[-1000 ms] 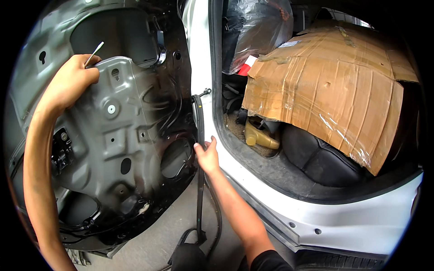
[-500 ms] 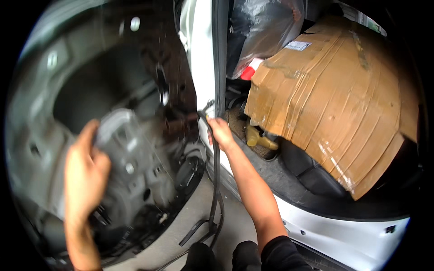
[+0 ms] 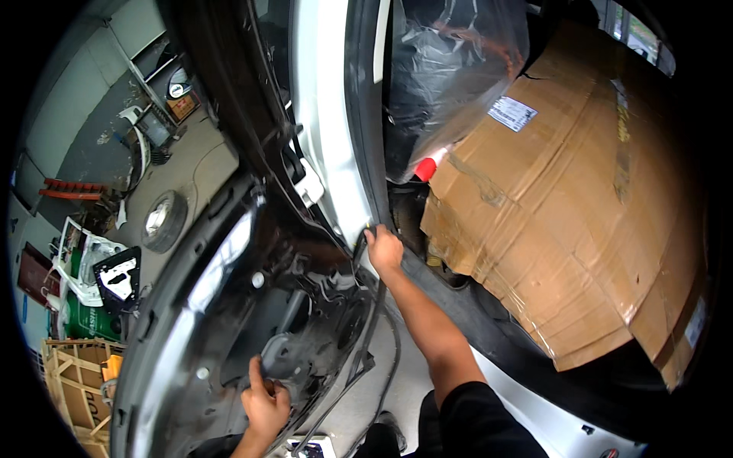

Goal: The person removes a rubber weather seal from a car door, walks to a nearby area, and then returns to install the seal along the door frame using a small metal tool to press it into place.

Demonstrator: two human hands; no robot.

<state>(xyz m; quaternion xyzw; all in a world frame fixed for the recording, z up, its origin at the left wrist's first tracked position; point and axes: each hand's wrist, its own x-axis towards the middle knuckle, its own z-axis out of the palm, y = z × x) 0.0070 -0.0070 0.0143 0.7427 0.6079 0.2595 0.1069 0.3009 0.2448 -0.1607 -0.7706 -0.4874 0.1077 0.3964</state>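
Fingers of the right hand (image 3: 385,250) grip the strip (image 3: 372,317); left hand (image 3: 266,404), index extended, nears the door (image 3: 229,336), hold unclear.

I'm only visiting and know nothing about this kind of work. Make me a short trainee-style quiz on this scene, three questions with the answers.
1. Open question: What does the right-hand grip hold beside the white door frame?
2. Multiple choice: Which is the left-hand grip nearest to?
A) the brown cardboard
B) the car door's inner panel
C) the clear plastic sheeting
3. True or false: The loose wheel is on the floor, left of the open door in the picture.

Key:
1. A long black rubber strip, which hangs down below the hand.
2. B
3. True
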